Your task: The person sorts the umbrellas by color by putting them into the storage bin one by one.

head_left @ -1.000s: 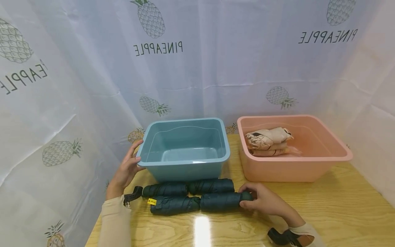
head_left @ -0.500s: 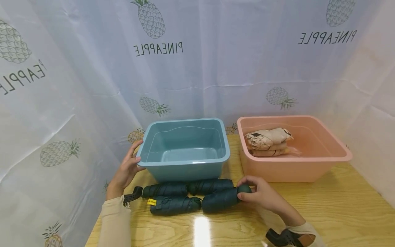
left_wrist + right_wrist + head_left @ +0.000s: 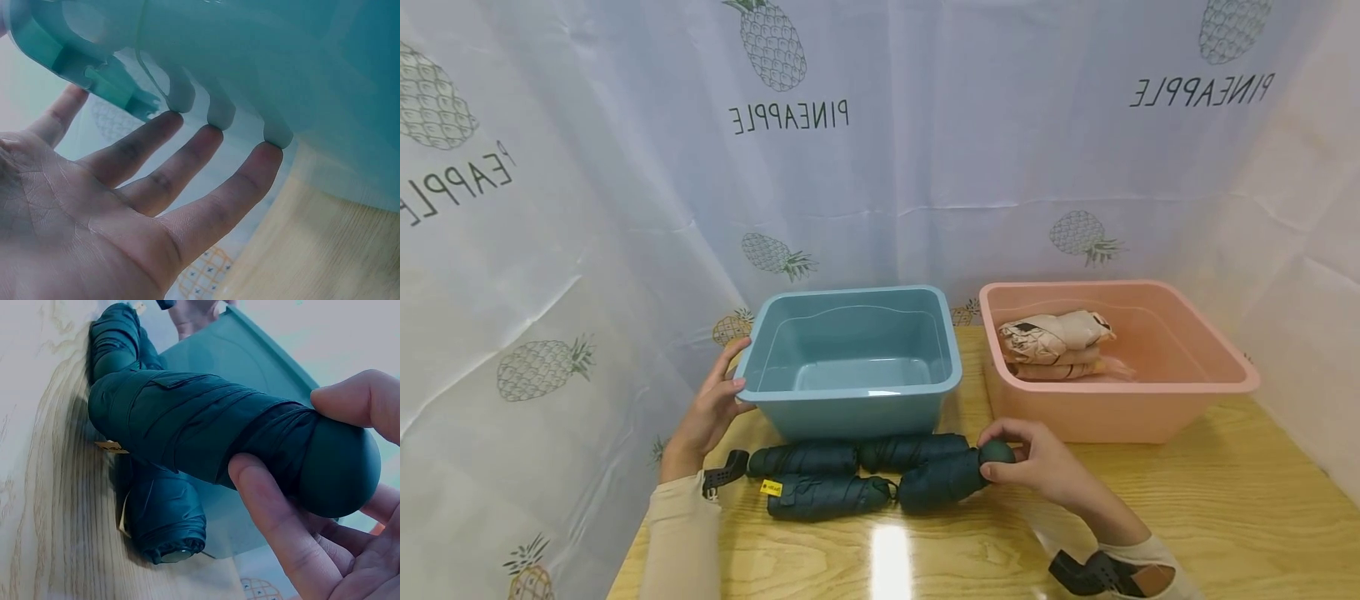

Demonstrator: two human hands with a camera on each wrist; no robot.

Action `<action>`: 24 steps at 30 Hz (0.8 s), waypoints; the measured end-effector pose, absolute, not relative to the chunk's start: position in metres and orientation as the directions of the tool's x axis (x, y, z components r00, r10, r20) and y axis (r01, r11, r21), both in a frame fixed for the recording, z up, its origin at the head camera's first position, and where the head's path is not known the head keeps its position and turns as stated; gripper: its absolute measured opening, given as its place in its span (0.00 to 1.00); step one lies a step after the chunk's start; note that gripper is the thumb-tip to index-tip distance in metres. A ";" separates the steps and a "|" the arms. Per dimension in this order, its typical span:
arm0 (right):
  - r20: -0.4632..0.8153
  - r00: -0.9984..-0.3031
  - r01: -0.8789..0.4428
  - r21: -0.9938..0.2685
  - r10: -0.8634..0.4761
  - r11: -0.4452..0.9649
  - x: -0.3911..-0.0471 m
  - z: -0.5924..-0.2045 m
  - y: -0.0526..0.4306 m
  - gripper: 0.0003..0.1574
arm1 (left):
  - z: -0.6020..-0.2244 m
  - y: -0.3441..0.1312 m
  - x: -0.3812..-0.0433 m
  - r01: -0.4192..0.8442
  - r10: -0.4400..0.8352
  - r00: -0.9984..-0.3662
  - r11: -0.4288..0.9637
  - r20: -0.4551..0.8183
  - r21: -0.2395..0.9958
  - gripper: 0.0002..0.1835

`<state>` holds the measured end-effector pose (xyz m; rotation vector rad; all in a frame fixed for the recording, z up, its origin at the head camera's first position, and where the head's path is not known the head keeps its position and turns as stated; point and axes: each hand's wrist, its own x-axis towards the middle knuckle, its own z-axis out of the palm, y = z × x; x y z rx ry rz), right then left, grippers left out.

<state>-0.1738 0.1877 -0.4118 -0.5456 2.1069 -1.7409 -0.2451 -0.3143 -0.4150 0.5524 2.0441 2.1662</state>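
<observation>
My right hand [image 3: 1037, 462] grips a dark green folded umbrella [image 3: 936, 481] by its rounded handle. In the right wrist view, thumb and fingers close around that umbrella [image 3: 194, 425] near its handle, and its far end is angled across the others. Beside it on the table lie another folded umbrella [image 3: 831, 497] with a yellow tag, and two more [image 3: 805, 458] against the front of the blue bin [image 3: 850, 414]. My left hand [image 3: 707, 410] rests at the bin's left edge. In the left wrist view, its nearly straight fingers [image 3: 206, 203] touch the bin's outer wall [image 3: 281, 75].
A pink bin [image 3: 1082, 417] stands to the right, with beige wrapped bundles [image 3: 1052, 342] stacked at its left. The wooden table [image 3: 1240, 492] carries everything. A pineapple-printed curtain [image 3: 910, 150] hangs behind and along the sides.
The right hand has raised the handle end of its umbrella, which now tilts up instead of lying in line with the tagged one. The left hand stays at the blue bin.
</observation>
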 end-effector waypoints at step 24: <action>0.142 -0.836 -0.133 -0.989 -0.529 -0.055 -0.174 -0.391 0.185 0.16 | -0.419 -0.316 -0.250 0.171 0.327 -0.926 -0.079 0.188 0.982 0.34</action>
